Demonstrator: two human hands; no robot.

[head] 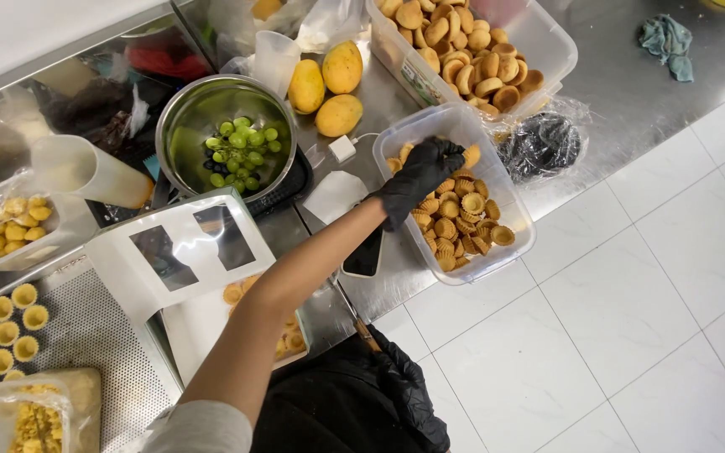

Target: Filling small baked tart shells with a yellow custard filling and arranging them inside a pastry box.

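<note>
My left hand (417, 180), in a black glove, reaches into a clear plastic tub (509, 252) that holds several small baked tart shells (463, 222). Its fingers curl down over the shells at the tub's far end and close on one. My right hand (404, 386), also black-gloved, hangs low against my dark apron by the counter's edge, close to a brown handle (367, 335). Whether it holds anything is hidden.
A bigger tub of tart shells (463, 59) stands behind. Also on the steel counter: three mangoes (329, 84), a steel bowl of green grapes (228, 138), a phone (364, 252), a white box with cut-out windows (182, 243), a tray of filled tarts (2, 327), a crumpled cloth (667, 42). White floor tiles lie to the right.
</note>
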